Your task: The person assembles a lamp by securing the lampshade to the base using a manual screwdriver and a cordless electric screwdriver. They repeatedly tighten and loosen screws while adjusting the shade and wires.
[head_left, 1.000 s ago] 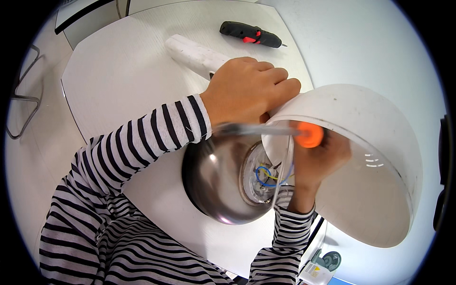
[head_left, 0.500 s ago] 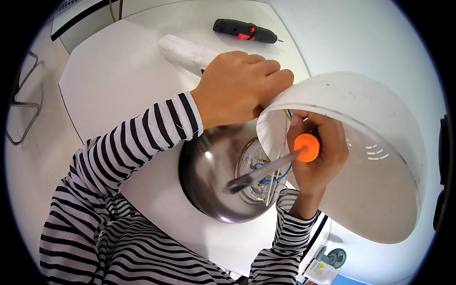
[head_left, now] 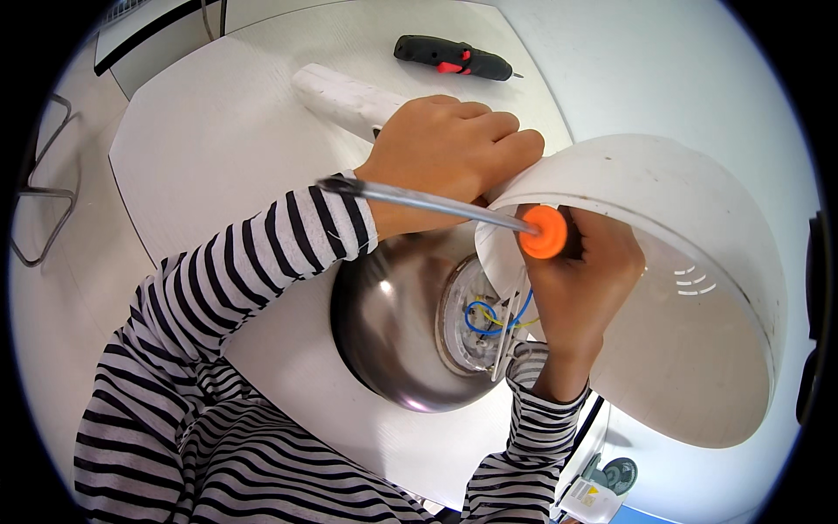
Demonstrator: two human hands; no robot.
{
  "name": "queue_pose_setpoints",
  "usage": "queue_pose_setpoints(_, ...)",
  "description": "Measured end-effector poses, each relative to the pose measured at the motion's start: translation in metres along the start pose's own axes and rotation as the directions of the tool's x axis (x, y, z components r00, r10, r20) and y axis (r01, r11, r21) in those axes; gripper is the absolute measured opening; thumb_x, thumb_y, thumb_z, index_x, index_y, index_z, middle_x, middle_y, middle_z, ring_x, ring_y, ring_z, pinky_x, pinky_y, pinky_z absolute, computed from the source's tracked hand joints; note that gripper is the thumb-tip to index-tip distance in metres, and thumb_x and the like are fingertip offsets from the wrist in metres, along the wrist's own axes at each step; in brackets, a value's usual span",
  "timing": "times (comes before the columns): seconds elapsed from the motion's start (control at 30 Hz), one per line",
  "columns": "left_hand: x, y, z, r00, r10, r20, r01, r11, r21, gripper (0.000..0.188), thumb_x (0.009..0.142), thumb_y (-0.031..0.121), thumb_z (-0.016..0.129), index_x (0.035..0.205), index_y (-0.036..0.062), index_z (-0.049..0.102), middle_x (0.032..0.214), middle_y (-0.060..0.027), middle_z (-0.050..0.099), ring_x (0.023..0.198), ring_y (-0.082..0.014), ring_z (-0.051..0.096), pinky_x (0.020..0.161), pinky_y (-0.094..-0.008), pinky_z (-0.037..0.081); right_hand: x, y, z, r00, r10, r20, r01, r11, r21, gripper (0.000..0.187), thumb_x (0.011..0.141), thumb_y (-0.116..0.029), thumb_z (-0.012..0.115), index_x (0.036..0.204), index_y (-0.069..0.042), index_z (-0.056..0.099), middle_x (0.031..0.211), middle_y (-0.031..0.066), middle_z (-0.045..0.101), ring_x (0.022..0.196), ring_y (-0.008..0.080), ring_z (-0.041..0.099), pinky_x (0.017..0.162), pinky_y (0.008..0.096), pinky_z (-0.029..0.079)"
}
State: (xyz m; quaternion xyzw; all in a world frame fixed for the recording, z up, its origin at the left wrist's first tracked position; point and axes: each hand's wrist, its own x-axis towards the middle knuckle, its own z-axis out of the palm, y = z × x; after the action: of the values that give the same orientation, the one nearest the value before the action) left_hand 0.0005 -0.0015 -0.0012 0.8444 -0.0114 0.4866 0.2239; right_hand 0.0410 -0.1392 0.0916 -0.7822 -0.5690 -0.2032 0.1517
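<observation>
My left hand (head_left: 454,157) is closed on the near edge of a white plastic dome-shaped shell (head_left: 663,170), its fingers curled over and partly hidden. Inside the shell's mouth, my right hand (head_left: 585,279) holds a screwdriver (head_left: 419,198) with an orange handle end. Its long metal shaft points left, the dark tip passing over my left sleeve. Below both hands, a shiny steel pot (head_left: 384,323) lies on its side, its round base turned toward the shell. Blue and yellow wires (head_left: 489,319) run from that base toward the shell.
A black and red power screwdriver (head_left: 454,58) lies at the far side of the white table (head_left: 218,113). Beyond my left hand extends a long white plastic piece (head_left: 345,96). A white device with a dark round part (head_left: 602,489) is at the lower right.
The screwdriver's shaft has swung upward, from pointing down-left over the pot to pointing left over my left wrist. My right hand has turned with it. The left hand and shell barely moved.
</observation>
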Motion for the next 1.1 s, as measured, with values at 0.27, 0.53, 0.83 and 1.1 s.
queue_pose_setpoints(0.27,0.003,0.003,0.003,0.992,0.018,-0.128,-0.017,1.000,0.008,0.015,0.070,0.018,0.058,0.082,0.0097,0.054,0.064,-0.0029,0.053,0.061,-0.0194,0.057,0.053,-0.0314,0.042,0.001,0.005,0.011,0.996,-0.077,-0.041,0.073,0.994,-0.078,0.022,0.059,-0.013,0.075,0.074,-0.003,0.063,0.063,0.0066,0.057,0.055,0.0212,0.050,0.050,0.0301,0.040)
queue_pose_setpoints(0.53,0.002,0.002,0.000,0.997,0.007,-0.077,-0.007,1.000,0.005,0.016,0.070,0.018,0.059,0.083,0.0092,0.054,0.066,-0.0033,0.054,0.062,-0.0200,0.058,0.053,-0.0320,0.043,0.001,-0.003,0.016,0.997,0.024,-0.071,-0.025,1.000,-0.005,0.023,0.058,-0.013,0.076,0.075,-0.003,0.063,0.063,0.0084,0.058,0.056,0.0242,0.053,0.052,0.0314,0.042)
queue_pose_setpoints(0.83,0.003,0.001,0.004,0.994,0.014,-0.109,-0.016,1.000,-0.023,0.023,0.066,0.024,0.060,0.080,0.0072,0.055,0.066,-0.0046,0.053,0.058,-0.0223,0.055,0.050,-0.0314,0.044,0.000,-0.005,0.016,0.997,0.048,-0.061,-0.051,0.997,-0.054,0.021,0.058,-0.013,0.075,0.071,-0.001,0.063,0.062,0.0098,0.059,0.056,0.0247,0.054,0.052,0.0323,0.043)
queue_pose_setpoints(1.1,0.002,0.002,0.002,0.997,-0.007,-0.075,0.003,0.999,-0.051,0.024,0.070,0.028,0.059,0.081,0.0071,0.054,0.067,-0.0051,0.053,0.061,-0.0229,0.055,0.054,-0.0327,0.044,-0.004,-0.001,0.014,0.996,0.083,-0.025,-0.084,0.996,-0.032,0.019,0.061,-0.010,0.073,0.073,0.000,0.062,0.066,0.0095,0.060,0.060,0.0199,0.057,0.054,0.0288,0.044)
